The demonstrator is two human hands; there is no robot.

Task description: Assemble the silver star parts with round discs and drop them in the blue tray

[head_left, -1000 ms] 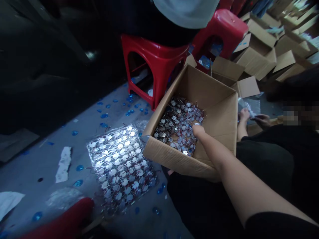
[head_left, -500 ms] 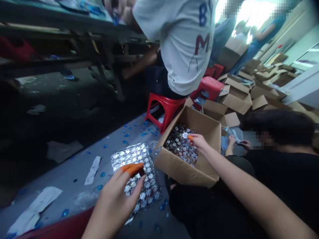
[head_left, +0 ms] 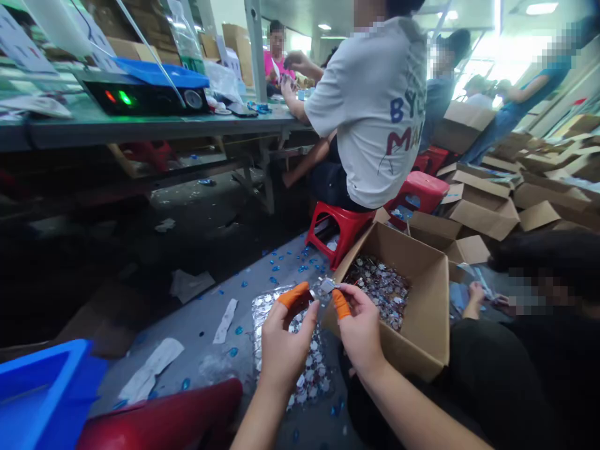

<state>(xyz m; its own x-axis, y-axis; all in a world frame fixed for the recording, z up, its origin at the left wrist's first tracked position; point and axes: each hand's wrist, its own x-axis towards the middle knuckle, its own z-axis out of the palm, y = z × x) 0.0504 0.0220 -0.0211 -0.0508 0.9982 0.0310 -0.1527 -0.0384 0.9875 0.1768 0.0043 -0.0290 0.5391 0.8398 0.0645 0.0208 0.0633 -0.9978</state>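
left hand (head_left: 281, 340) + right hand (head_left: 360, 331) pinching one small silver piece (head_left: 325, 287) btwn them, just left of cardboard box (head_left: 412, 350) | sheet of pieces (head_left: 313, 380) on floor left of box looks full | box w/ loads loose inside, so prob tons left imo

A glossy, mirror-like metallic finish is shown by the small silvery piece (head_left: 325, 287), which is pinched between matt orange rubbery finger covers (head_left: 294, 294). The same glitter is seen on the heap of silvery pieces (head_left: 380, 291) in the brown matt cardboard box (head_left: 415, 350). The red stool (head_left: 344, 226) is moulded of smooth, glossy plastic. The grey floor (head_left: 199, 326) looks rough and dull.
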